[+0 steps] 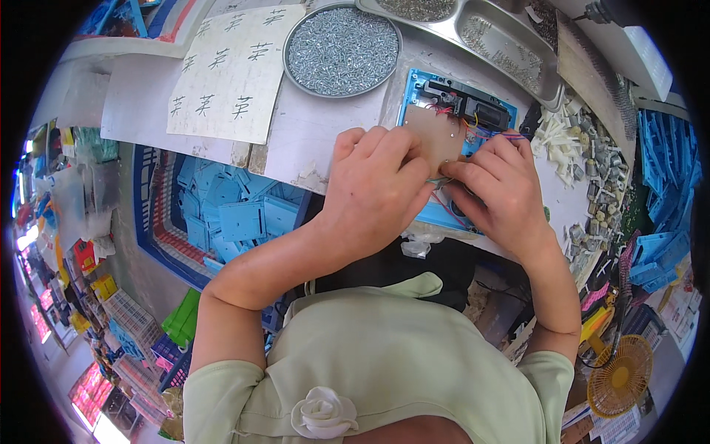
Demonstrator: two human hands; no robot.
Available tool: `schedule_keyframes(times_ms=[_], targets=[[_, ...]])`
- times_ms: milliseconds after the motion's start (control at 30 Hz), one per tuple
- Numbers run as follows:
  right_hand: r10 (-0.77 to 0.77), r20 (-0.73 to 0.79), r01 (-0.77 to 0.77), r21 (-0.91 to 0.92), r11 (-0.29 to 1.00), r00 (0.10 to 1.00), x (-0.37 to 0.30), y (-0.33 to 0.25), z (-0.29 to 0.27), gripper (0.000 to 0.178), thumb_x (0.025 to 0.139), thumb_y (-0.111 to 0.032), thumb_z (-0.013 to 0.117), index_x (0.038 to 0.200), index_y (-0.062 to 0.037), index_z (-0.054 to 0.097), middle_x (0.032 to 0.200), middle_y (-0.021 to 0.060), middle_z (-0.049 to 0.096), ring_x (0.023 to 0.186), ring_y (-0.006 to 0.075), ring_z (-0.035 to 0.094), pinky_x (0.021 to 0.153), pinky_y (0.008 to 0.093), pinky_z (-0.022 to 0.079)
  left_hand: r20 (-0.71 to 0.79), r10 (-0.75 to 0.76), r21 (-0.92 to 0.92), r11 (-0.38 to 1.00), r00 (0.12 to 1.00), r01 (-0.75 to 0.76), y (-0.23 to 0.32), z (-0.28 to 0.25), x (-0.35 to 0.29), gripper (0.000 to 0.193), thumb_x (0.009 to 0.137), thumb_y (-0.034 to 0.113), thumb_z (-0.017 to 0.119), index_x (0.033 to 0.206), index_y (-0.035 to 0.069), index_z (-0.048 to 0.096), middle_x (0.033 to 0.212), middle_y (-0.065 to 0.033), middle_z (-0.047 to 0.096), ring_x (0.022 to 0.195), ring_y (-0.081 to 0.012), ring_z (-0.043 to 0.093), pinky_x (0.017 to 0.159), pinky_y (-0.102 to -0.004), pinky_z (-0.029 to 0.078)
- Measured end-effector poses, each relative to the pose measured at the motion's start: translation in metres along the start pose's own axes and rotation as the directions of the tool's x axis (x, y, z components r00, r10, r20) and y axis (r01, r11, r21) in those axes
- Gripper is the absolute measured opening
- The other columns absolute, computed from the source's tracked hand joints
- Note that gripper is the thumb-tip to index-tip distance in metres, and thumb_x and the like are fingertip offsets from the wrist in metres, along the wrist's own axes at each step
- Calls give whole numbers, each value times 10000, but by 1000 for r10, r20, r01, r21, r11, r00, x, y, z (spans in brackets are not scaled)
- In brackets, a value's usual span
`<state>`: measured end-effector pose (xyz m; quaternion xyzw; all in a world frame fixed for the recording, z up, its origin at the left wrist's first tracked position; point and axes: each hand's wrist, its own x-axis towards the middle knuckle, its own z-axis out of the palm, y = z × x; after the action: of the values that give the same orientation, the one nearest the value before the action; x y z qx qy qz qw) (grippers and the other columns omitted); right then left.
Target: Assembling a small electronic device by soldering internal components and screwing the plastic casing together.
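A light blue plastic casing (pixel 416 83) lies on the bench in front of me, with a black mechanism (pixel 473 105) and red, blue and yellow wires (pixel 482 132) in it. A tan flat board (pixel 436 137) rests over its left part. My left hand (pixel 377 185) is curled against the board's left edge, fingers closed; what they hold is hidden. From the right, my right hand (pixel 503 185) bends over the casing, its thumb and forefinger pinching thin wires by the board's lower corner. A red wire runs down beneath the hands.
A round metal tray of screws (pixel 287 55) and a divided steel tray (pixel 551 92) stand at the back. White plastic parts (pixel 566 140) and small motors (pixel 597 192) lie at right. A blue crate (pixel 144 214) of blue panels sits lower left; a yellow fan (pixel 620 376) is lower right.
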<state>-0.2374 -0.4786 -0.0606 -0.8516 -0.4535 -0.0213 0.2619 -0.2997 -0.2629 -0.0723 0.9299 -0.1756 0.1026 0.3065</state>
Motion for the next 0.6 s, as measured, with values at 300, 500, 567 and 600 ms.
schedule_keyframes(times_ms=[300,500,567,600], targets=[[29,-33,-27,46,999,999,-4,-1,6,235,749,-111,790,965,-100,696,843,25,626,848,244,570,844,419,420,17,125,-5,992,992,-125,-4,7,4,180,755,106,781,913,98,694,980,-32,624,913,-220,616,856,-423,397],[28,28,-27,-43,999,999,1,-7,2,187,787,-123,774,933,-100,658,841,29,639,854,243,575,850,424,409,32,92,-27,995,995,-91,-2,9,3,203,743,105,780,910,102,665,1028,-40,615,947,-235,600,902,-433,365],[22,24,-20,-69,997,999,1,-7,4,186,792,-128,773,929,-104,650,833,27,640,848,240,576,852,422,405,5,69,-37,997,998,-69,0,11,2,208,741,106,781,911,105,661,1052,-43,608,967,-242,591,912,-438,352],[19,22,-17,-71,997,1000,0,-7,5,185,791,-128,775,926,-106,650,829,25,640,845,238,577,852,423,404,-9,57,-42,997,998,-58,2,11,1,210,740,106,781,911,106,659,1065,-45,605,978,-245,586,917,-440,346]])
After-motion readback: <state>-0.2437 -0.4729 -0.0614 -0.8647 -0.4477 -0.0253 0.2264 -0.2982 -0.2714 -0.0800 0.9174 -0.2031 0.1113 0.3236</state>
